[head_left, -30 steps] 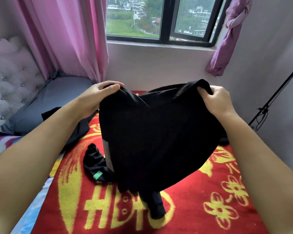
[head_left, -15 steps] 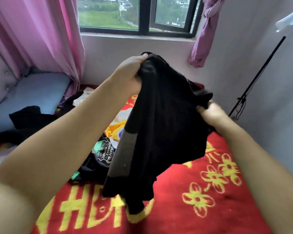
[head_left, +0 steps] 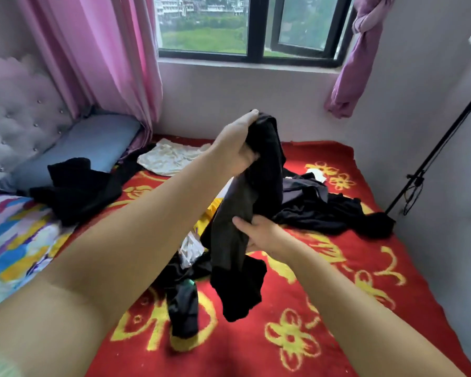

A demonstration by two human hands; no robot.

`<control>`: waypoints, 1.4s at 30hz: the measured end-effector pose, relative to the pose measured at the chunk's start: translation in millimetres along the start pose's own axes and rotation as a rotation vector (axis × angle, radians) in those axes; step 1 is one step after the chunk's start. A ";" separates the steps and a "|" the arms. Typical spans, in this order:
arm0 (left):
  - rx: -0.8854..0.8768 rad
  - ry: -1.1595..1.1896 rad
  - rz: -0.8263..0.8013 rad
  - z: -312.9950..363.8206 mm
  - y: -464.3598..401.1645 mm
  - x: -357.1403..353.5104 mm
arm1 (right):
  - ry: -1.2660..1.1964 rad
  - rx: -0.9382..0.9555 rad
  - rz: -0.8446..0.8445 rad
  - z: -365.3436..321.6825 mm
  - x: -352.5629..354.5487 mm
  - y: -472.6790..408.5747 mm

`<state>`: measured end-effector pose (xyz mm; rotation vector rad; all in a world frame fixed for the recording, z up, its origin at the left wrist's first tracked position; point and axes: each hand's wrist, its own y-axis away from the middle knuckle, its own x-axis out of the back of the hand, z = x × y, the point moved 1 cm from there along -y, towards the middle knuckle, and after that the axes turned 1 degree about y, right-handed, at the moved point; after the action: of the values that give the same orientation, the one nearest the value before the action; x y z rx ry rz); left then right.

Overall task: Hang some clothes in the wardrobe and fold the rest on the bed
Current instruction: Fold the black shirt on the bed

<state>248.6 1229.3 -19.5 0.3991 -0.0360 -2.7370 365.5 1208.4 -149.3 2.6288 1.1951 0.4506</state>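
we hold one black garment [head_left: 259,186] up over the middle of the bed [head_left: 337,308]; our left hand [head_left: 241,142] grips its top end with the fingers curled round the bunched cloth, and our right hand [head_left: 259,235] pinches it lower down, thumb on the near face; the garment hangs in a narrow twisted strip between the two hands, its loose end dangling clear above the red blanket [head_left: 324,336]; we judge the task to be early: nothing on the bed shows as a folded stack, no wardrobe is in view, and no hanger is in sight; what is left lies scattered: a dark heap [head_left: 332,210] just behind our right hand, a black piece [head_left: 76,186] across the blue pillow [head_left: 93,142], a cream garment [head_left: 172,159] near the far edge, and a mixed pile [head_left: 185,289] of black, white and yellow under our left forearm; the near right part of the blanket is bare of clothes and looks to us the best room for laying the piece flat; the bed runs close to the wall under the window [head_left: 245,25] and to the right wall, so there is little slack on those sides; a black stand [head_left: 433,159] leans just off the right corner, and a wide swing of the cloth that way could catch it; the headboard [head_left: 19,110] closes the left side
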 end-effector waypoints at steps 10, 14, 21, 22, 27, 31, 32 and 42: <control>0.311 -0.254 -0.395 -106.5 69.4 41.9 | -1.044 0.181 0.292 -67.5 90.6 0.2; 0.327 -0.339 -0.516 -124.6 85.7 25.8 | -1.215 0.249 0.322 -72.1 100.9 -1.3; 0.229 -0.049 -0.253 -121.1 60.6 22.1 | -0.295 0.048 -0.019 -28.2 108.3 11.6; 0.229 -0.038 -0.264 -123.1 57.0 22.7 | -0.170 0.048 -0.102 -21.9 107.4 16.7; 0.285 -0.040 -0.246 -140.6 52.7 14.3 | 0.387 0.027 -0.037 2.0 100.5 20.5; 0.314 -0.148 -0.183 -140.8 51.6 14.8 | 0.517 0.074 0.279 9.0 105.7 17.0; 0.292 -0.286 -0.138 -136.8 50.2 16.9 | 0.445 0.080 0.309 7.7 106.6 17.4; -0.140 -0.990 -0.047 -107.3 38.6 8.0 | 0.412 0.293 0.343 -44.4 80.0 11.4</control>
<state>285.4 1193.5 -121.7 -1.0052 -0.0909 -2.6651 407.1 1265.0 -89.6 3.1151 0.9666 0.9886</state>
